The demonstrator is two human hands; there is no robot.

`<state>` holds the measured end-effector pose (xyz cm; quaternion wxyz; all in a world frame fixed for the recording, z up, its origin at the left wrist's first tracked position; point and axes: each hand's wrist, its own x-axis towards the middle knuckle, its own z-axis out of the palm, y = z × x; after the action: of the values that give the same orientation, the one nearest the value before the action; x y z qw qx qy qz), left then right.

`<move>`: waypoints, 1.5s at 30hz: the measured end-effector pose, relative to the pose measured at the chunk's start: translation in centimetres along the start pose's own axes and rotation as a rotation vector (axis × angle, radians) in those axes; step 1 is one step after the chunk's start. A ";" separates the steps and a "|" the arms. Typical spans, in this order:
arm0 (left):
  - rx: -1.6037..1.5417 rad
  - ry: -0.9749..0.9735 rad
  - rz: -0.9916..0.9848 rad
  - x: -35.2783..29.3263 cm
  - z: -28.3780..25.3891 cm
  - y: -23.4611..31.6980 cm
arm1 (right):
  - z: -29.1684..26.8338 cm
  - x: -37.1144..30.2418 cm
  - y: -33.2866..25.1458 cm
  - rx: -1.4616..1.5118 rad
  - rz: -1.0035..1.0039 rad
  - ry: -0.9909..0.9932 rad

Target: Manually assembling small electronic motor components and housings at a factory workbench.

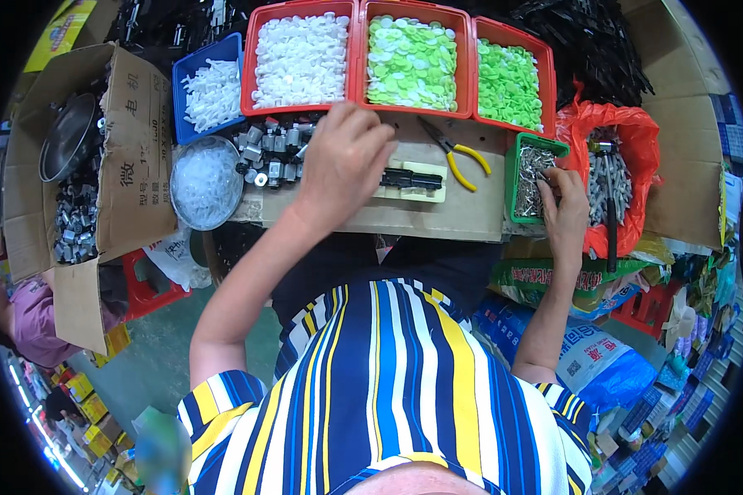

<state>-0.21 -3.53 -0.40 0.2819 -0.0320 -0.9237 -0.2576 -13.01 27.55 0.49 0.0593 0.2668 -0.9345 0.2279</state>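
My left hand (pixel 345 161) is over the bench, its fingers curled together just in front of the red tray of white plastic parts (pixel 301 62). Whatever it may hold is hidden beneath the fingers. Partly under that hand, a black plastic part (pixel 413 178) lies in a cream-coloured block (pixel 434 191). My right hand (pixel 565 206) reaches to the green tray (pixel 513 186) of small metal screws (pixel 533 177). Its thumb and fingertips are drawn together at the screws, but what is between them is too small to make out.
Small motors (pixel 281 148) lie left of the block beside a round bowl of clear parts (pixel 206 183). Yellow-handled pliers (pixel 468 165) rest behind it. Red trays hold green discs (pixel 413 66). A hammer-like tool (pixel 610 206) lies on an orange bag (pixel 640 136); a carton (pixel 132 148) stands left.
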 end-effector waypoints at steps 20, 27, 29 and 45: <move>0.108 -0.074 0.062 7.2 1.8 -5.0 | -0.1 0.7 -2.2 0.152 0.085 0.142; -0.954 -0.176 -0.666 4.1 0.9 0.7 | 3.9 2.5 -12.2 1.126 0.070 0.065; -0.974 -0.144 -0.690 3.6 0.9 1.4 | 4.7 2.6 -12.8 1.084 0.035 0.066; -0.866 -0.222 -0.708 3.1 0.5 2.5 | 5.5 2.7 -12.4 0.569 -0.322 0.253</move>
<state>-2.59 -1.38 2.04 0.0409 0.1398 -0.7123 -0.6866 -8.71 14.46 1.06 0.1330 0.3863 -0.7647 0.4983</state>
